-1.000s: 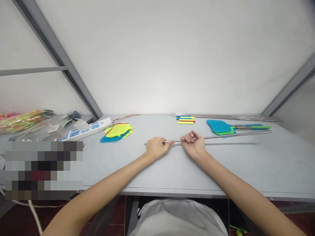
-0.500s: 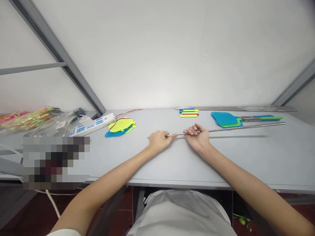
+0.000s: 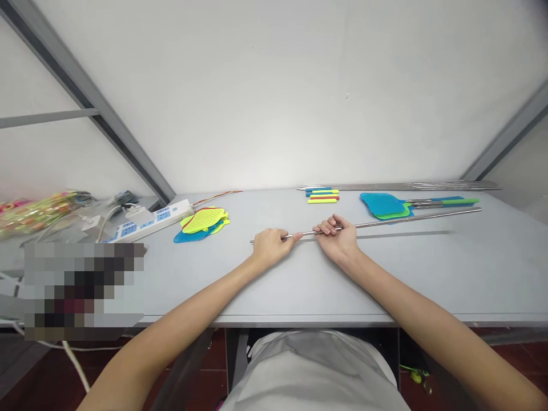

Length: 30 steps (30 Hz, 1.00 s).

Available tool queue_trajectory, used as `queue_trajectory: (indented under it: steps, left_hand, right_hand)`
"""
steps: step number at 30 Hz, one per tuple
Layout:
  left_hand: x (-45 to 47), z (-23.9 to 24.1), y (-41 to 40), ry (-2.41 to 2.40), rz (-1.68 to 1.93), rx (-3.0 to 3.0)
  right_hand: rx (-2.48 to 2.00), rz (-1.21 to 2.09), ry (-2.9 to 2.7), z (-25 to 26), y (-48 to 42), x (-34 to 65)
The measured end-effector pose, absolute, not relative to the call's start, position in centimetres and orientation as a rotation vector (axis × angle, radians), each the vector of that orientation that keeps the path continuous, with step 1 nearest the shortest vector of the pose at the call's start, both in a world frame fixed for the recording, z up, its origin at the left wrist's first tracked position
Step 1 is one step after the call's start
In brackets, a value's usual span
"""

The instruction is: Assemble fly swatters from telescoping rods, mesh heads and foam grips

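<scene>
A long, thin metal rod (image 3: 411, 219) lies across both my hands just above the table, its right end raised a little. My left hand (image 3: 272, 248) grips it from above near the left end, thumb along the rod. Palm up, my right hand (image 3: 338, 238) curls its fingers round the rod close to the middle. Beyond my right hand is a stack of fly swatters with a blue head (image 3: 381, 204) on top. Several coloured handle tubes (image 3: 323, 200) lie in a small row behind my hands.
Loose fly swatter heads, yellow (image 3: 205, 220) over blue (image 3: 194, 235), rest left of my hands. A bundle of metal rods (image 3: 398, 186) runs along the wall. At the left stand a power strip (image 3: 149, 222) with plugs and bagged colourful items (image 3: 43, 211). The grey table's front edge (image 3: 299, 319) is near me.
The whole view has shifted slightly, so the things on the table appear a bit further left. My hands keep the same hold on the rod.
</scene>
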<state>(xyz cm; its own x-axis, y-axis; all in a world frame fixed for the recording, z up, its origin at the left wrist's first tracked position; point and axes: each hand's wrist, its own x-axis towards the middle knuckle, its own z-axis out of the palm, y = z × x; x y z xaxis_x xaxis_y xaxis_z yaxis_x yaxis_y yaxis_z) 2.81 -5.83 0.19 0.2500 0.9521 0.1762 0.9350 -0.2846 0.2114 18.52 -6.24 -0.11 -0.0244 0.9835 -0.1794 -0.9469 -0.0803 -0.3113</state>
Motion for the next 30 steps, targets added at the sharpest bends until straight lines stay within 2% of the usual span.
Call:
queue_trajectory:
  steps: [30]
  left_hand:
    - [2.6, 1.12, -6.34, 1.823, 0.332, 2.451]
  right_hand:
    - [-0.273, 1.557, -0.331, 0.23, -6.45, 17.82]
